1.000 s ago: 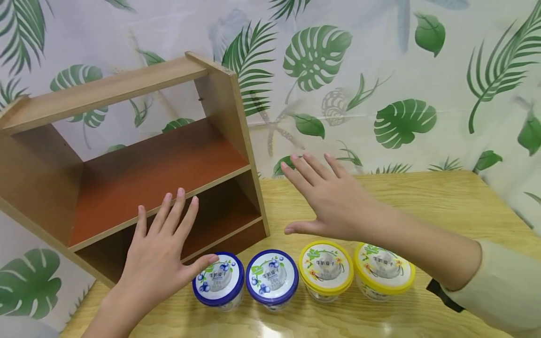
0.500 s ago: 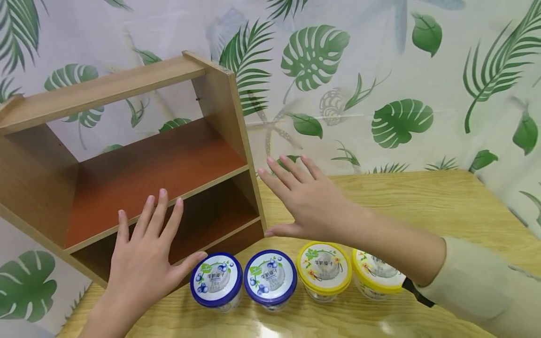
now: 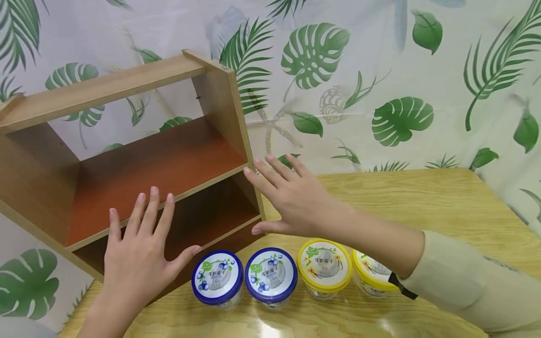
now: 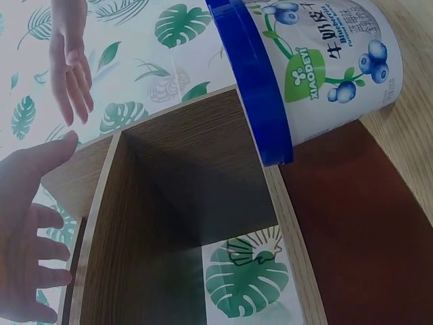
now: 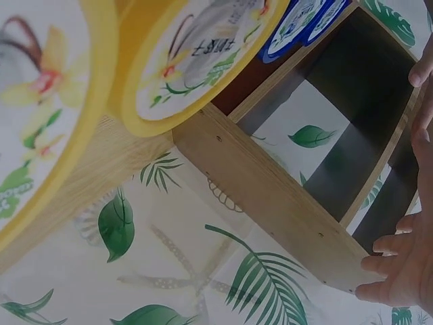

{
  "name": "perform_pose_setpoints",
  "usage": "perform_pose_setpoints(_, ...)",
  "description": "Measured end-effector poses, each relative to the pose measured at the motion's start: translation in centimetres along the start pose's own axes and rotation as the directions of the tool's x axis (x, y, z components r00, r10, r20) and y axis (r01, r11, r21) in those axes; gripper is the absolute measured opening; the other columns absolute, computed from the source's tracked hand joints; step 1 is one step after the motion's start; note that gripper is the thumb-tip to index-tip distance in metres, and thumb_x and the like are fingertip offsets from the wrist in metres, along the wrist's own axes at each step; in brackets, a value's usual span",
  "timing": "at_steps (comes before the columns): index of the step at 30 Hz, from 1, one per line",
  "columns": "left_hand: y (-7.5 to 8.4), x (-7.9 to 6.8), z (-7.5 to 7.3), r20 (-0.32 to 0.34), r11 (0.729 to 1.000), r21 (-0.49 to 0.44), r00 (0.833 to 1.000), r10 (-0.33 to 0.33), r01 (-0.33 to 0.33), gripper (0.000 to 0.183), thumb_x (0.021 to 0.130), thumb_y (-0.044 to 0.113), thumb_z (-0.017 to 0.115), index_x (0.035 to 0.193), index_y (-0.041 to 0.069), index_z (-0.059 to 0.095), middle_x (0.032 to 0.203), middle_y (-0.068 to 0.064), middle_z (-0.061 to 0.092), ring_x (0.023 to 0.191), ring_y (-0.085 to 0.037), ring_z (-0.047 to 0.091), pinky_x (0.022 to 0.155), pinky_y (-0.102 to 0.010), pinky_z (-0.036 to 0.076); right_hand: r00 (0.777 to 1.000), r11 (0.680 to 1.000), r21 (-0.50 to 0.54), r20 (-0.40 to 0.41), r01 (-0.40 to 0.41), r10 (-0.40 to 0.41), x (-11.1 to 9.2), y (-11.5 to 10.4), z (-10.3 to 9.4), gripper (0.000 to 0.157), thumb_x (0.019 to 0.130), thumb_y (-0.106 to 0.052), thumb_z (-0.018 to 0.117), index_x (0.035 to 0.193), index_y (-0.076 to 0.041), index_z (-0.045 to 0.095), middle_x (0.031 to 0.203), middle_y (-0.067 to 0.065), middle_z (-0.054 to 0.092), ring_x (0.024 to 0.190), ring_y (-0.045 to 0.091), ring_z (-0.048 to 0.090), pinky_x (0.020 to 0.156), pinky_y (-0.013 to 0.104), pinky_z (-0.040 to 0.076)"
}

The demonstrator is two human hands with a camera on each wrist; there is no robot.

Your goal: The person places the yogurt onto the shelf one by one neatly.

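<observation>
My left hand (image 3: 137,253) is held up with its fingers spread, in front of the lower part of a wooden shelf unit (image 3: 156,159). My right hand (image 3: 296,199), also with straight, spread fingers, hovers by the unit's right side, and its forearm covers part of the rightmost tub. Neither hand holds anything. Below them a row of lidded tubs stands on the table: a blue-lidded tub (image 3: 217,277) near my left thumb, a second blue-lidded tub (image 3: 271,274), a yellow-lidded tub (image 3: 324,265) and another yellow-lidded tub (image 3: 372,272). Blueberries are printed on the tub (image 4: 338,61) in the left wrist view.
The wood-grain table (image 3: 422,206) stretches right of the shelf unit. Behind it hangs a white cloth (image 3: 359,56) printed with green leaves. The unit has a reddish-brown middle shelf (image 3: 156,173) and a darker lower compartment (image 3: 211,216).
My right hand has moved left, toward the shelf unit's side, and its forearm now covers more of the rightmost tub. The left hand has shifted slightly left. The tubs stay put.
</observation>
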State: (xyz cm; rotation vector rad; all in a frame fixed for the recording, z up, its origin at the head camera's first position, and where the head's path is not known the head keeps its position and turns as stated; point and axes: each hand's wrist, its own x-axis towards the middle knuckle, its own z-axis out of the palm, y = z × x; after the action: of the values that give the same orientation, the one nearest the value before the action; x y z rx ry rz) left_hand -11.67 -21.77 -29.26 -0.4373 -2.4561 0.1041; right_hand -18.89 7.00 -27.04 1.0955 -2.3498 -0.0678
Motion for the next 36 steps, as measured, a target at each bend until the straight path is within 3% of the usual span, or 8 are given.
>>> perform_pose_setpoints(7,-0.1,-0.2,-0.2,0.024,1.0,-0.004,0.999,-0.026,0.026,0.098,0.082,0.082,0.013,0.148,0.012,0.031,0.15,-0.019,0.032,0.138,-0.038,0.03,0.11,-0.065,0.011,0.999,0.999,0.001,-0.014,0.035,-0.035,0.9,-0.6,0.1,0.093,0.08,-0.072,0.052,0.147,-0.01,0.034,0.148,0.014,0.037,0.138,0.032,0.033,0.112,0.053,0.024)
perform_pose_setpoints(17,-0.5,-0.4,-0.2,0.009,0.999,-0.002,0.999,-0.05,0.05,0.1,0.081,0.082,0.01,0.148,0.01,0.032,0.151,-0.018,0.031,0.138,-0.037,0.031,0.11,-0.064,0.012,0.981,0.99,-0.049,-0.14,0.13,-0.136,2.4,-1.2,0.9,0.088,0.08,-0.07,0.054,0.142,-0.009,0.042,0.142,0.013,0.046,0.132,0.03,0.043,0.11,0.048,0.03)
perform_pose_setpoints(28,-1.2,-0.4,0.0,0.002,0.998,-0.005,0.998,-0.066,0.066,0.1,0.081,0.082,0.012,0.148,0.01,0.032,0.15,-0.02,0.031,0.138,-0.038,0.03,0.11,-0.064,0.014,0.985,0.988,-0.082,-0.103,0.13,-0.138,4.1,-1.8,1.3,0.086,0.084,-0.072,0.045,0.145,-0.012,0.038,0.145,0.012,0.043,0.133,0.03,0.041,0.11,0.051,0.028)
perform_pose_setpoints(36,-1.7,-0.4,-0.3,0.02,0.996,-0.001,0.996,-0.086,0.086,0.099,0.081,0.082,0.022,0.148,0.009,0.031,0.151,-0.02,0.03,0.138,-0.038,0.029,0.11,-0.064,0.013,0.986,0.988,-0.083,-0.098,0.13,-0.137,5.6,-2.3,1.6,0.085,0.084,-0.072,0.043,0.145,-0.013,0.038,0.145,0.011,0.043,0.133,0.029,0.041,0.111,0.051,0.028)
